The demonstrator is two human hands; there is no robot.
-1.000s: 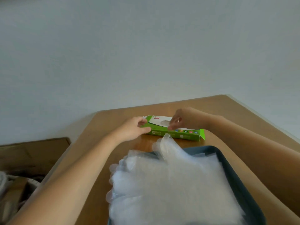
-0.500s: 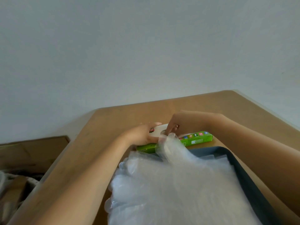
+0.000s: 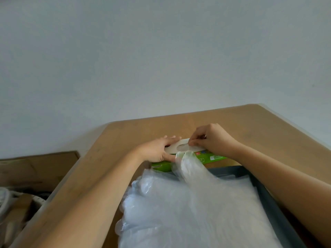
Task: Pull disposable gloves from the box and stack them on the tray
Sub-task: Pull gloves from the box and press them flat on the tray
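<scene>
A flat green glove box point(image 3: 211, 159) with a white oval opening lies on the wooden table point(image 3: 250, 126), just beyond the tray. My left hand point(image 3: 157, 151) holds the box's left end, fingers across the top and thumb on the front side. My right hand point(image 3: 209, 140) pinches at the opening with thumb and fingertips; whether a glove is between them is hard to tell. A thick pile of clear plastic gloves point(image 3: 193, 212) fills the dark grey tray point(image 3: 274, 203) near me, with glove fingers sticking up in front of the box.
The table's left edge runs diagonally past my left forearm. Brown cardboard point(image 3: 35, 169) and clutter sit lower at the left. A plain pale wall stands behind the table.
The box has come closer to the tray's far edge. My right hand's fingertips have settled at the oval opening, and my left hand has kept its hold on the box's left end.
</scene>
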